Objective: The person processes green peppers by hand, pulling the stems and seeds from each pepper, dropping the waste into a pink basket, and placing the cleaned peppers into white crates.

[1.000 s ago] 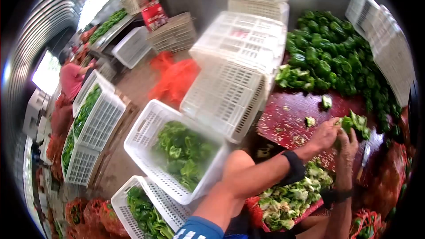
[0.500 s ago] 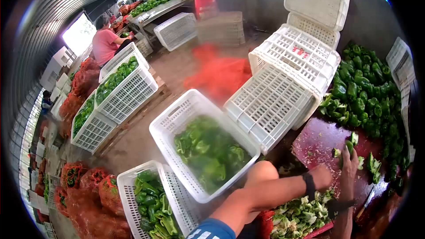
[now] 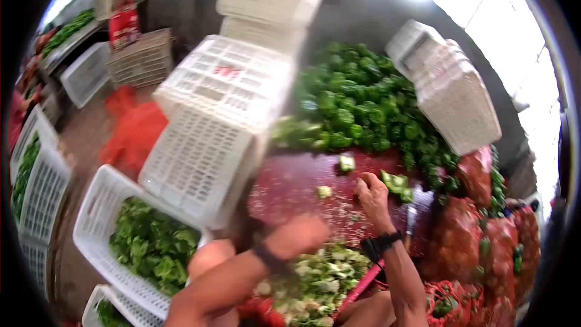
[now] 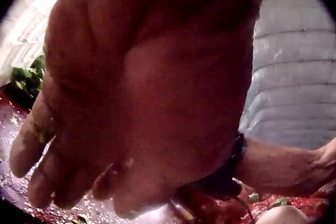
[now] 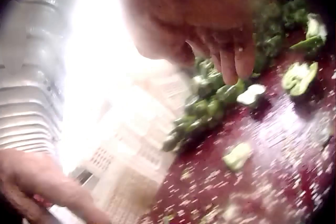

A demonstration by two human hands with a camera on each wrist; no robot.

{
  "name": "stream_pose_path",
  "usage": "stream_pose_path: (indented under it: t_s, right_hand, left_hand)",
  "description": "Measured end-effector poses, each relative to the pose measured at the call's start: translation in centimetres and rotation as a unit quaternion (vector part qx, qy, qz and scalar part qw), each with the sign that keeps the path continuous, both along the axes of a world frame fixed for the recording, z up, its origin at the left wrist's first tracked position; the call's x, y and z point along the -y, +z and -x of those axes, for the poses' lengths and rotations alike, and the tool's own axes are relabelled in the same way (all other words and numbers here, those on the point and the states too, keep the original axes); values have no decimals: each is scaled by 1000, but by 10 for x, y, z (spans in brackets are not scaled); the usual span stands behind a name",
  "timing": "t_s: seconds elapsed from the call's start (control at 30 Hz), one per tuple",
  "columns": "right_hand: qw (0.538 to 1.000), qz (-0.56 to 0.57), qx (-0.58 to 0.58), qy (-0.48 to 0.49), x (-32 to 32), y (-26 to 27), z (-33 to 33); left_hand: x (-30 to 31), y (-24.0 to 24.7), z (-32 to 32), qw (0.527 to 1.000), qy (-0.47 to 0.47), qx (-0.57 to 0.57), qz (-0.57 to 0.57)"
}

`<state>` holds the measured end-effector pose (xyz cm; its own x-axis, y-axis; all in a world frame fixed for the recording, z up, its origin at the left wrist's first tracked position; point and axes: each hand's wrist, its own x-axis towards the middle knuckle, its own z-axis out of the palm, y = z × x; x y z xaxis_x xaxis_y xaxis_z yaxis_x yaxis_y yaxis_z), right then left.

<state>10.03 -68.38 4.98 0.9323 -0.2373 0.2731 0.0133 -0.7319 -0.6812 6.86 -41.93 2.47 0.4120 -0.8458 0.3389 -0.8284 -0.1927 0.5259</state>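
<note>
My left hand, blurred in the head view, is over the near edge of the red board. In the left wrist view its palm faces the camera, fingers loosely extended, nothing visible in them. Above the board is my right hand, left of cut green pepper pieces. The right wrist view shows this hand with fingers hanging loosely, no item visible in them. Two pale-green pieces lie on the board. A knife rests at its right side.
Whole green peppers are heaped behind the board. Trimmings fill a container before me. At left are stacked white crates and a crate of green peppers; filled red net bags are at right.
The head view has swung right. My hands, earlier together at a green pepper, are apart; my left hand has moved left. The green piece in my right hand half a second ago is no longer visible there.
</note>
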Motion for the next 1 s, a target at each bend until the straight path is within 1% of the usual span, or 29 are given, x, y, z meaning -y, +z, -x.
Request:
stream_pose_path:
  t_s: [0.03, 0.07, 0.1, 0.13, 0.2, 0.27, 0.33, 0.43, 0.47, 0.53, 0.57, 0.67, 0.7, 0.8, 0.83, 0.9, 0.93, 0.97, 1.0]
  right_hand:
    - [996, 74, 47, -27, 29, -13, -4]
    - [984, 145, 90, -46, 52, -21, -6]
    - [987, 138, 26, -83, 72, -27, -9]
    - [982, 170, 26, -84, 85, -33, -14]
    - [970, 228, 23, -80, 104, -50, -29]
    - [974, 213, 56, -49, 109, -66, -53]
    - [978, 189, 85, -25, 96, -78, -84]
    - [977, 198, 72, 19, 65, -86, -119]
    - [971, 231, 43, 40, 56, -87, -125]
    - [951, 296, -15, 84, 42, -86, -132]
    - [946, 312, 0, 89, 35, -86, -128]
    - [932, 346, -20, 109, 25, -80, -107]
    - [936, 329, -31, 122, 26, -90, -95]
    - [960, 259, -18, 101, 12, -92, -55]
    - [970, 210, -76, 93, 2, -71, -45]
    - [973, 108, -190, 77, -24, -7, -17]
    - [975, 28, -210, 61, -25, 3, -9]
    - [971, -52, -227, 44, -25, 12, -1]
    - [961, -133, -242, 29, -28, 23, 7]
  left_hand:
    - [-18, 27, -7, 992, -16, -120, 19]
    - [-18, 48, -10, 985, 26, -138, -100]
    - [-18, 42, -16, 981, 38, -109, -154]
    - [-15, 65, -21, 958, 36, -124, -256]
    - [-18, 74, -20, 953, 59, -143, -260]
    - [-15, 74, -19, 946, 41, -161, -276]
    - [-12, 62, -16, 941, 37, -166, -293]
    - [-10, 57, -14, 939, 36, -170, -298]
    - [-10, 57, -13, 940, 39, -169, -294]
    - [-10, 56, -14, 941, 44, -168, -291]
    - [-10, 56, -14, 940, 46, -169, -292]
    - [-10, 49, -13, 943, 44, -169, -283]
    - [-9, 47, -13, 944, 39, -168, -280]
    - [-5, 52, -15, 945, 42, -159, -284]
    - [-5, 51, -15, 956, 48, -140, -252]
    - [-4, 55, -17, 969, 100, -170, -149]
    - [-1, 55, -18, 971, 123, -183, -96]
    - [2, 45, -23, 967, 132, -219, -19]
    - [6, 54, -22, 932, 163, -323, 23]
